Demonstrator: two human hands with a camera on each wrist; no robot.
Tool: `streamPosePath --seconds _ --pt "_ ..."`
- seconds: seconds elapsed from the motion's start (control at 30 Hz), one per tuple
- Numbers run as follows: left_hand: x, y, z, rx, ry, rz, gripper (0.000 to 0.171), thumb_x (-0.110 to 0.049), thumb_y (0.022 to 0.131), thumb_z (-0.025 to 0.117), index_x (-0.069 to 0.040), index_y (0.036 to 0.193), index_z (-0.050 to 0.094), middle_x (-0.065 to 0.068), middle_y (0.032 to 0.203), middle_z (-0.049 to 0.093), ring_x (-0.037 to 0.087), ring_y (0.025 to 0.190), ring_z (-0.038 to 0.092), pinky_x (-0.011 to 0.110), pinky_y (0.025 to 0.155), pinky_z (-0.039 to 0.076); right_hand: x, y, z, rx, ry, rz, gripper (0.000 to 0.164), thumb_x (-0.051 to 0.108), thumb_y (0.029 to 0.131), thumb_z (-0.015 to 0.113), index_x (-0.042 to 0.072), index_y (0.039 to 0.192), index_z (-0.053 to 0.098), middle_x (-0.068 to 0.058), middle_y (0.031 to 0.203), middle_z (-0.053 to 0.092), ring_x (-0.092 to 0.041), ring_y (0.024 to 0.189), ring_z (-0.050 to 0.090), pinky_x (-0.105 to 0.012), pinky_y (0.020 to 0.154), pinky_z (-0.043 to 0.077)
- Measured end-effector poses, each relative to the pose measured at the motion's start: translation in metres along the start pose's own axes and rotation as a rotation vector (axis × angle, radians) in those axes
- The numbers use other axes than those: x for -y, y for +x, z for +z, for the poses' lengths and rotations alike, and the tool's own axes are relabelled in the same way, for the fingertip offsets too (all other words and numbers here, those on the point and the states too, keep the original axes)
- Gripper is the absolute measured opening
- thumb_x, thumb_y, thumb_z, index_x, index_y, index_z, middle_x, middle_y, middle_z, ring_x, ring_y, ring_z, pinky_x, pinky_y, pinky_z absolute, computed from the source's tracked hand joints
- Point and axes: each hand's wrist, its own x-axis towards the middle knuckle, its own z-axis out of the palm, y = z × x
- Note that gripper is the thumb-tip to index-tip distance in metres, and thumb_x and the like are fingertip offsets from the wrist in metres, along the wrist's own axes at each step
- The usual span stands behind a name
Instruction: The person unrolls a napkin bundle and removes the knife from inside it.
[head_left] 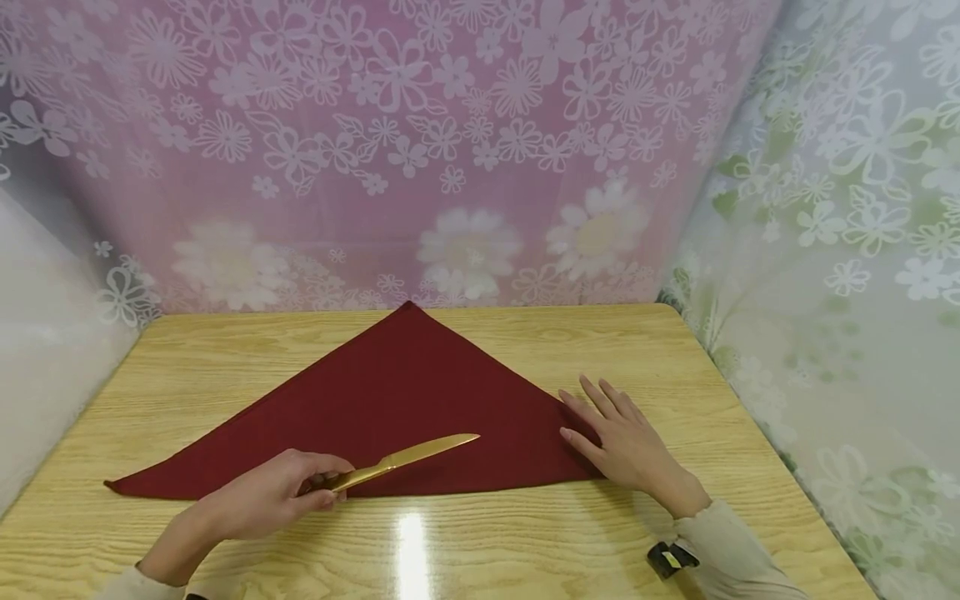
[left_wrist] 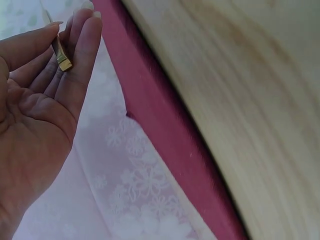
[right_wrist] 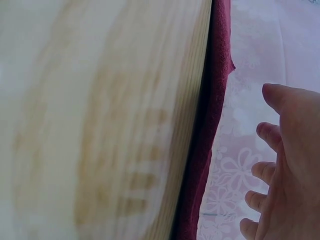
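A dark red cloth (head_left: 390, 392) lies folded into a triangle, its peak toward the back wall and its long edge nearest me. Over its front edge my left hand (head_left: 273, 492) pinches a gold table knife (head_left: 423, 451) by the handle, the blade pointing right above the cloth. In the left wrist view the handle's end (left_wrist: 65, 64) shows between thumb and fingers. At the cloth's right corner my right hand (head_left: 626, 446) is spread with fingers extended and nothing held; it hides that corner. The right wrist view shows this hand (right_wrist: 295, 150) apart from the cloth.
The wood-grain table (head_left: 300, 550) carries the cloth. A pink flowered curtain (head_left: 360, 183) hangs behind the table's back edge, and a pale flowered curtain (head_left: 847, 333) runs along the right side. A small black device (head_left: 670, 558) sits at the right wrist.
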Motion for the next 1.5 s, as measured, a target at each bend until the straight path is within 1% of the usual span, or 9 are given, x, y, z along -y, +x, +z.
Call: streamPosePath --seconds 0.17,0.3,0.53,0.83,0.9,1.07,1.2,1.37,1.5 --pt "-0.001 0.002 0.007 0.021 0.006 0.033 0.022 -0.007 0.095 0.059 -0.006 0.117 0.061 -0.003 0.087 0.064 0.009 0.072 0.059 0.022 0.06 0.051 0.0 0.0 0.0 0.008 0.004 0.007 0.058 0.049 0.098 0.046 0.022 0.149 0.038 -0.013 0.155 0.023 -0.039 0.14 0.018 -0.059 0.109 0.017" --pt "0.0 0.004 0.012 0.038 0.07 0.052 0.02 -0.008 0.094 0.061 -0.007 0.114 0.062 -0.008 0.085 0.063 0.0 0.069 0.053 0.019 0.058 0.049 0.0 -0.001 0.001 0.003 0.0 0.007 0.057 0.048 0.098 0.046 0.021 0.148 0.039 -0.014 0.155 0.024 -0.04 0.14 0.019 -0.06 0.108 0.018" --pt "0.003 0.003 0.02 0.08 0.134 0.036 0.024 -0.011 0.095 0.061 -0.006 0.118 0.063 -0.013 0.096 0.063 -0.001 0.081 0.056 0.021 0.066 0.05 0.0 -0.001 0.001 0.009 0.004 0.016 0.058 0.05 0.098 0.045 0.022 0.148 0.04 -0.013 0.155 0.024 -0.039 0.14 0.018 -0.06 0.108 0.018" --pt "0.004 0.005 0.022 0.093 0.148 0.03 0.024 -0.01 0.094 0.061 -0.006 0.118 0.063 -0.011 0.102 0.064 -0.001 0.085 0.057 0.021 0.069 0.05 0.0 -0.001 0.001 0.012 0.013 0.024 0.058 0.051 0.098 0.045 0.022 0.148 0.04 -0.012 0.155 0.023 -0.038 0.14 0.018 -0.06 0.108 0.018" --pt "0.004 0.006 0.022 0.099 0.154 0.031 0.024 -0.009 0.094 0.061 -0.006 0.118 0.064 -0.011 0.099 0.065 -0.001 0.083 0.057 0.021 0.069 0.05 0.0 -0.001 0.001 0.009 0.011 0.021 0.058 0.051 0.098 0.045 0.022 0.148 0.04 -0.012 0.155 0.024 -0.038 0.14 0.018 -0.061 0.108 0.018" --pt "0.003 0.007 0.022 0.102 0.202 0.013 0.024 -0.01 0.094 0.061 -0.007 0.117 0.065 -0.01 0.102 0.065 -0.001 0.086 0.058 0.022 0.072 0.051 0.0 0.0 0.002 -0.007 0.009 0.006 0.057 0.05 0.098 0.045 0.021 0.147 0.041 -0.014 0.154 0.025 -0.04 0.139 0.02 -0.061 0.107 0.02" --pt "0.003 0.009 0.022 0.111 0.222 -0.006 0.024 -0.01 0.094 0.061 -0.009 0.117 0.066 -0.009 0.109 0.064 0.001 0.094 0.058 0.024 0.075 0.051 0.001 0.0 0.002 -0.015 0.016 -0.001 0.056 0.049 0.098 0.046 0.02 0.147 0.043 -0.015 0.154 0.026 -0.041 0.139 0.021 -0.062 0.107 0.02" --pt "0.003 0.011 0.023 0.098 0.212 -0.024 0.023 -0.009 0.093 0.062 -0.01 0.115 0.066 -0.011 0.104 0.064 0.0 0.09 0.057 0.024 0.074 0.051 0.001 0.0 0.002 -0.025 0.023 -0.006 0.056 0.048 0.099 0.046 0.018 0.146 0.044 -0.015 0.154 0.027 -0.041 0.138 0.022 -0.062 0.107 0.02" --pt "0.003 0.011 0.022 0.075 0.195 -0.069 0.022 -0.012 0.091 0.065 -0.012 0.113 0.063 -0.012 0.099 0.064 0.0 0.086 0.058 0.025 0.073 0.052 0.001 0.0 0.002 -0.032 0.03 -0.013 0.055 0.047 0.099 0.047 0.018 0.146 0.044 -0.015 0.153 0.027 -0.041 0.138 0.022 -0.061 0.107 0.02"
